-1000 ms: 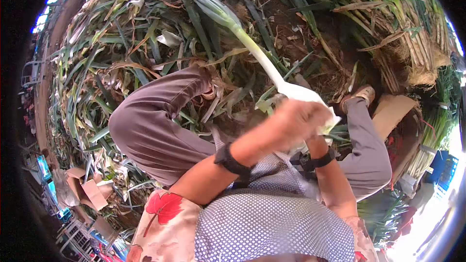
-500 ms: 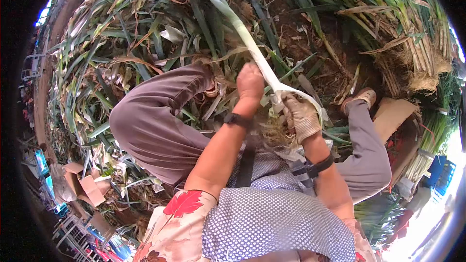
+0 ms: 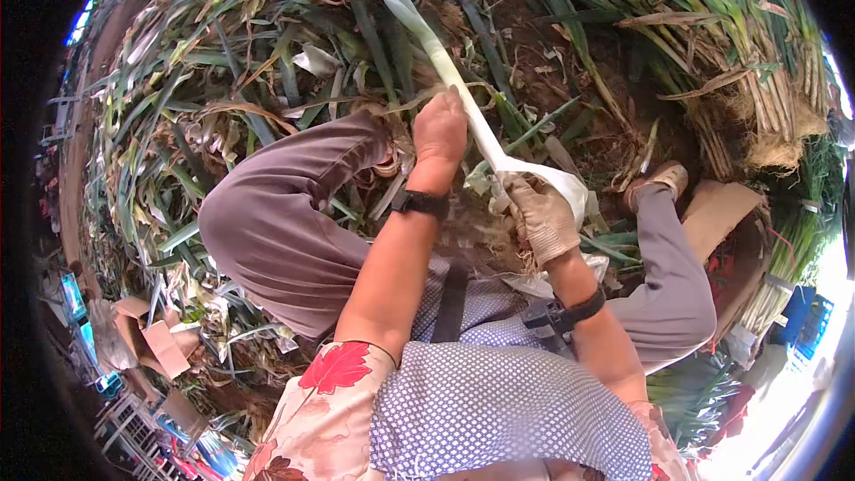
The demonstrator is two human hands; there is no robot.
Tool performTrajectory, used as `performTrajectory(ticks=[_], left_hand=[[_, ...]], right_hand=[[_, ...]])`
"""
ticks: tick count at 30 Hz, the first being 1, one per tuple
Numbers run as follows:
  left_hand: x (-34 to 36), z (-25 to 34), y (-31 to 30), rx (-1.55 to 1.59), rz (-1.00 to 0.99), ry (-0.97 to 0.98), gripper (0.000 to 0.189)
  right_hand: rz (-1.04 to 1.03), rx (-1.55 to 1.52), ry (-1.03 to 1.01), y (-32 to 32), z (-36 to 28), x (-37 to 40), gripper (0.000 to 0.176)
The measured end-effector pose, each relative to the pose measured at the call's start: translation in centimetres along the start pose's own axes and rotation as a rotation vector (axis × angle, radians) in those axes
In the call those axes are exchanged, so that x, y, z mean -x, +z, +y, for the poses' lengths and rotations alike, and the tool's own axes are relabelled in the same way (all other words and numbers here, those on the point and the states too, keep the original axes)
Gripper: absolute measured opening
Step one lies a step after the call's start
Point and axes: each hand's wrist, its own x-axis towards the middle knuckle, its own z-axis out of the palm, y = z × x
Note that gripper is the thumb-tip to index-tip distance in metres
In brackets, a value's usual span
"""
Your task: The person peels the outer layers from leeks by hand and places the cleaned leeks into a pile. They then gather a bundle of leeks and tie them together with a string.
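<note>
A long leek (image 3: 478, 127) runs diagonally from the top centre down to my hands, its white stalk bare and its green leaves pointing away. My bare left hand (image 3: 441, 127) is closed around the stalk partway up. Lower down, my right hand (image 3: 541, 216), in a dirty tan glove, is closed at the root end. A wide pale outer layer (image 3: 563, 185) curls away from the stalk just above the glove. Brown roots show below the right hand, partly hidden by it.
Loose leek leaves (image 3: 214, 80) cover the ground ahead and left. Bundled leeks with roots (image 3: 770, 93) lie at the upper right. A cardboard piece (image 3: 720, 218) is beside my right foot, and cardboard boxes (image 3: 160, 343) stand at the lower left. My bent legs flank the work.
My left hand has moved up and left along the stalk. The peeled layer beside the right hand looks wider, and the right hand has shifted slightly left.
</note>
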Motion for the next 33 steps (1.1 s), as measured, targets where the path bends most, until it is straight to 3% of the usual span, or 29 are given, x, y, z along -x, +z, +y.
performTrajectory(ticks=[3,7,9,11,12,14,15,16,17,18,19,21,22,25,27,28,33], left_hand=[[0.6,-1.7,1.2,-0.048,0.042,0.101,0.036],[3.5,-4.7,2.2,-0.584,-0.229,0.488,0.021],[5.6,-3.1,2.9,-0.215,-0.567,-0.117,0.017],[7.4,-2.7,3.5,-0.283,-0.752,0.066,0.017],[7.8,-3.4,4.1,-0.176,-0.876,0.049,0.017],[8.5,-8.4,6.0,-0.38,-1.03,0.188,0.016],[8.1,-8.0,4.7,-0.515,-1.018,0.174,0.018],[7.8,-7.7,3.4,-0.651,-1.011,0.16,0.02],[7.2,-8.2,2.7,-0.807,-0.694,0.088,0.027],[5.8,-7.2,1.8,-0.856,-0.502,0.019,0.028],[3.4,-6.3,0.5,-0.742,-0.455,-0.09,0.023],[0.4,-5.8,-0.5,-0.363,0.01,0.053,0.024],[0.2,-3.6,-1.2,-0.091,0.149,0.078,0.027],[-0.1,-1.1,-0.2,0.947,-0.185,-0.352,0.032],[-0.5,-2.0,0.8,0.986,-0.534,-0.578,0.035],[1.0,-0.7,1.6,1.126,-0.449,-0.654,0.036],[2.1,-0.9,2.6,1.126,-0.411,-0.695,0.035]], right_hand=[[0.037,0.036,-0.022,-0.4,-0.3,0.1,0.023],[0.054,0.016,-0.046,-1.3,-1.1,-0.6,0.02],[0.06,0.0,-0.06,-2.0,-1.2,-0.8,0.018],[0.086,0.001,-0.132,-2.8,-0.5,-1.5,0.018],[0.103,-0.033,-0.169,-3.1,-0.1,-1.9,0.018],[0.178,-0.074,-0.266,-3.3,0.2,-2.5,0.018],[0.07,0.02,0.017,-3.5,-2.6,-0.3,0.018],[0.082,-0.022,-0.007,-3.5,-2.6,-0.4,0.018],[0.095,-0.065,-0.033,-3.5,-2.7,-0.6,0.018],[0.099,0.023,-0.007,-3.5,-3.0,-0.4,0.019],[0.101,0.11,0.022,-3.4,-3.4,0.0,0.02],[0.075,0.205,-0.006,-3.3,-3.2,-0.1,0.023],[0.046,0.211,-0.06,-3.4,-2.2,-0.6,0.025],[0.015,0.287,-0.137,-3.2,1.0,-2.4,0.035],[0.026,0.421,-0.187,-2.6,2.0,-2.7,0.037],[0.049,0.207,0.096,-2.0,1.0,-2.0,0.041],[0.073,-0.108,-0.132,-3.5,3.4,-5.8,0.041]])
